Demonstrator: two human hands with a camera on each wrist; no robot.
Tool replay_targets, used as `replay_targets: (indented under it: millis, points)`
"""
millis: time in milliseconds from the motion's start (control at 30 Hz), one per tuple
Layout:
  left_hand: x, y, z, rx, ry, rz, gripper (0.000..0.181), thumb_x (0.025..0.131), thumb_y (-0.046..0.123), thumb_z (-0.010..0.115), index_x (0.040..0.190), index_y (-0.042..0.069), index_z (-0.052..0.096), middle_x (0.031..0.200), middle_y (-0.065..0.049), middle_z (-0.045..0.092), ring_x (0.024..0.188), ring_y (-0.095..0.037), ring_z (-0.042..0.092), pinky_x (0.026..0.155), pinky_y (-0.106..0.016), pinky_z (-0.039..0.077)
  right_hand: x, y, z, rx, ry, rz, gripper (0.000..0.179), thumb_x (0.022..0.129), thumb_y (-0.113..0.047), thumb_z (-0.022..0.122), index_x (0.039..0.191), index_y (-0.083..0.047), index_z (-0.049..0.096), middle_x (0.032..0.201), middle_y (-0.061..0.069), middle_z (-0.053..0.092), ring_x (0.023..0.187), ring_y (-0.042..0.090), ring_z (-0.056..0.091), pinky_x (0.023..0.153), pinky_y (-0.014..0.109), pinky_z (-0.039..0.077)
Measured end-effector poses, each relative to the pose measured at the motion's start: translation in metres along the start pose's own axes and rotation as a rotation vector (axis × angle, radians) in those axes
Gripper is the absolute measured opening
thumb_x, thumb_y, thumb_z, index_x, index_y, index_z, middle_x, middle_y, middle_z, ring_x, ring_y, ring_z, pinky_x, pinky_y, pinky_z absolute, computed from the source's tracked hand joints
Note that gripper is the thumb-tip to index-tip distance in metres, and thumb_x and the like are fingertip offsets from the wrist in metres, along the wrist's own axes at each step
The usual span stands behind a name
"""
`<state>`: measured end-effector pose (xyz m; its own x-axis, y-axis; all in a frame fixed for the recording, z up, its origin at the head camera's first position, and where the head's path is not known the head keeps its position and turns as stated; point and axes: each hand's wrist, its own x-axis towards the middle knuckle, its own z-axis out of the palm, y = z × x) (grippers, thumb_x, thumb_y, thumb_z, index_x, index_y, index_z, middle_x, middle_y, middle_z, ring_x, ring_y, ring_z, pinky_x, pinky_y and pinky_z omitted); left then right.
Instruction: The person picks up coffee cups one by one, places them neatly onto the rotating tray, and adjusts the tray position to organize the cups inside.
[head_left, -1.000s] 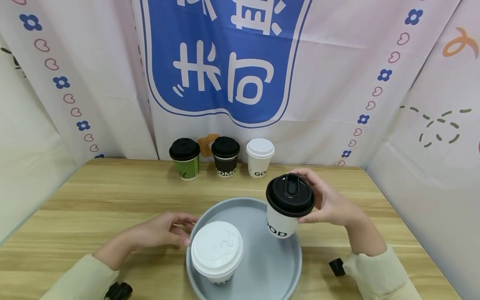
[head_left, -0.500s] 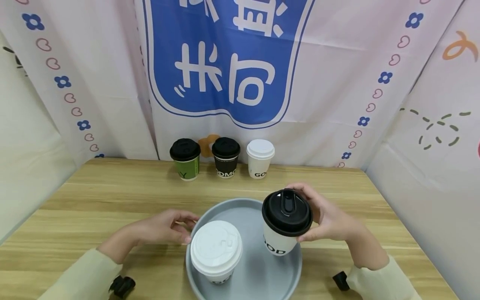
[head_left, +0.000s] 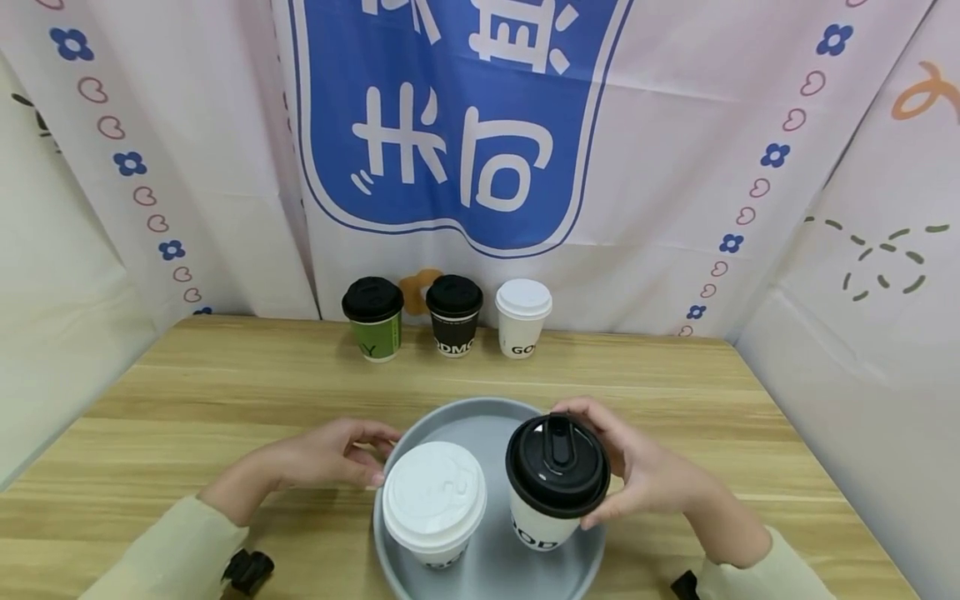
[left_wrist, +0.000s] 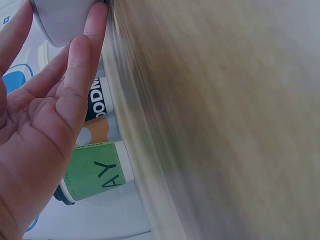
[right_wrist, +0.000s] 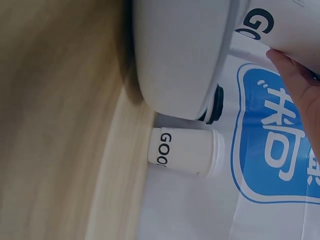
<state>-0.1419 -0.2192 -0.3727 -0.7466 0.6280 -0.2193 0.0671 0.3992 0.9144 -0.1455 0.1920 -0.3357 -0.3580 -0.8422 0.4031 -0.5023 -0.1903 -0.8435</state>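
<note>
A paper coffee cup [head_left: 547, 525] with a black lid [head_left: 558, 462] is in my right hand [head_left: 637, 475], whose fingers and thumb grip its side. It is over the right half of a round grey tray [head_left: 592, 550]. A white-lidded cup [head_left: 435, 500] stands in the tray's left half. My left hand [head_left: 330, 454] touches the tray's left rim with its fingertips. In the left wrist view its fingers [left_wrist: 77, 75] extend rather straight to the tray wall [left_wrist: 62, 20]. The right wrist view shows the held cup [right_wrist: 290, 30] close above the tray wall [right_wrist: 177, 55].
Along the back of the wooden table [head_left: 225, 375] stand a green cup [head_left: 377, 333] and a black cup [head_left: 453, 329], both black-lidded, and a white cup [head_left: 519, 329] with a white lid. Behind them hangs a printed cloth [head_left: 660, 167] with a blue emblem.
My right hand has lowered the black-lidded cup and brought it nearer me and a little leftward, over the tray. The left hand stays at the tray rim; the other cups have not moved.
</note>
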Motion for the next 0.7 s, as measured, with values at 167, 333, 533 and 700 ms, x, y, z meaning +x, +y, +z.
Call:
replay_targets:
  millis: [167, 333, 533, 700]
  points:
    - [0.0, 0.0, -0.001, 0.015, 0.004, -0.009, 0.064, 0.09, 0.016, 0.073, 0.141, -0.011, 0.044, 0.126, -0.022, 0.06, 0.109, -0.028, 0.065, 0.089, -0.025, 0.058, -0.001, 0.004, 0.009, -0.009, -0.034, -0.003, 0.095, 0.072, 0.004, 0.085, 0.145, 0.008, 0.024, 0.146, 0.011, 0.043, 0.136, 0.015, 0.046, 0.113, 0.032, 0.044]
    - [-0.001, 0.001, -0.001, 0.012, 0.006, -0.03, 0.064, 0.09, 0.018, 0.073, 0.141, -0.009, 0.046, 0.127, -0.021, 0.059, 0.111, -0.03, 0.064, 0.09, -0.027, 0.057, -0.001, 0.006, 0.018, 0.032, -0.066, 0.002, 0.096, 0.072, 0.003, 0.085, 0.145, 0.009, 0.023, 0.143, 0.015, 0.044, 0.136, 0.016, 0.046, 0.115, 0.031, 0.041]
    - [-0.001, 0.001, -0.001, 0.006, 0.005, -0.038, 0.064, 0.091, 0.019, 0.073, 0.142, -0.008, 0.045, 0.128, -0.021, 0.059, 0.112, -0.03, 0.064, 0.09, -0.028, 0.057, 0.0, 0.008, 0.026, 0.076, -0.101, 0.019, 0.097, 0.072, 0.003, 0.085, 0.146, 0.005, 0.023, 0.143, 0.02, 0.041, 0.136, 0.017, 0.046, 0.114, 0.036, 0.043]
    - [-0.002, 0.001, -0.001, 0.001, 0.001, -0.034, 0.064, 0.091, 0.018, 0.072, 0.142, -0.008, 0.045, 0.128, -0.021, 0.059, 0.112, -0.029, 0.064, 0.09, -0.026, 0.057, -0.001, 0.008, 0.032, 0.078, -0.118, 0.014, 0.099, 0.07, 0.003, 0.087, 0.146, 0.005, 0.023, 0.143, 0.021, 0.038, 0.137, 0.017, 0.045, 0.113, 0.036, 0.044]
